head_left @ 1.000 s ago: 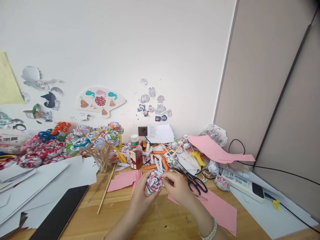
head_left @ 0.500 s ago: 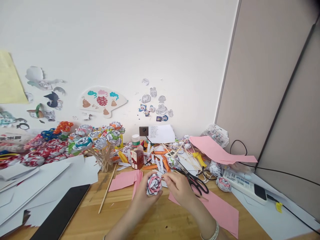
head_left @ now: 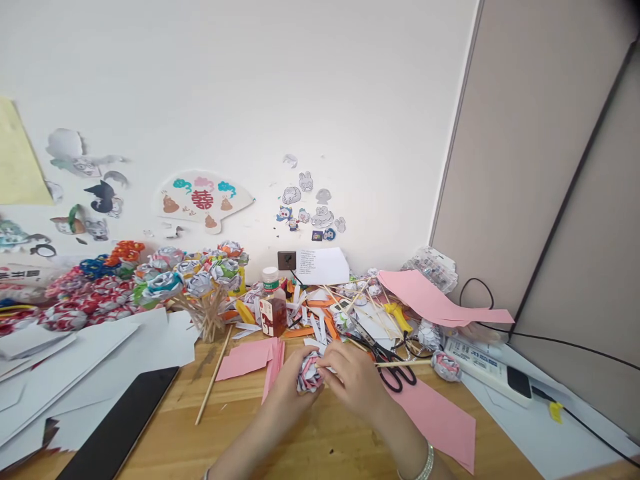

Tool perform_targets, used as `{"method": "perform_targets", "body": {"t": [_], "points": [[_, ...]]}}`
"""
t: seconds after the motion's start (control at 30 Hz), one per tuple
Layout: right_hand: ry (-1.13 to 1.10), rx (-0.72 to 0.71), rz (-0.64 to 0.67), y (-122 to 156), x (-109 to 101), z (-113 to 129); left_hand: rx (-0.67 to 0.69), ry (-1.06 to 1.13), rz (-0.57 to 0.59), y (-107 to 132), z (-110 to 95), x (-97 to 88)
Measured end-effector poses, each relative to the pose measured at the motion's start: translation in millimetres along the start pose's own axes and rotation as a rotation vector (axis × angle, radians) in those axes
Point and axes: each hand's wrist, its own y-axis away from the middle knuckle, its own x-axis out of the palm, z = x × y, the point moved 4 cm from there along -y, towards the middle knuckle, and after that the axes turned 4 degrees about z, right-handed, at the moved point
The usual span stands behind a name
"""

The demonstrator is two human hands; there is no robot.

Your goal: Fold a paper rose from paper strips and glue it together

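Observation:
My left hand is wrapped around a pink-and-white paper rose above the table. Against the rose's right side, my right hand pinches a thin wooden stick. The stick's tip touches the petals, and its other end sticks out to the right past the hand, over the black-handled scissors. Pink paper sheets lie below the right wrist, and smaller pink paper pieces are left of the left hand. My fingers partly cover the rose.
A bottle stands behind my hands, near a bundle of paper flowers on sticks. Another wooden stick lies to the left, beside a black tablet-like slab. A second pink-and-white rose and a white power strip are at right.
The rose has tilted and turned in my left hand. My right hand has moved in closer to it, and the stick has swung up to nearly level.

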Motion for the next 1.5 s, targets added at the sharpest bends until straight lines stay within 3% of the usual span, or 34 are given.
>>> {"method": "perform_targets", "body": {"t": [0.4,0.93,1.2,1.5], "points": [[0.008,0.106,0.027,1,0,-3,-0.044,0.002,-0.007,-1,3,0.4],[0.323,-0.041,0.084,2,8,0,0.001,-0.135,0.055,0,1,4.4],[0.356,0.031,-0.014,3,10,6,-0.030,-0.118,0.018,2,8,6.6],[0.369,-0.001,0.012,5,20,-2,-0.055,-0.176,0.030,1,7,5.7]]}}
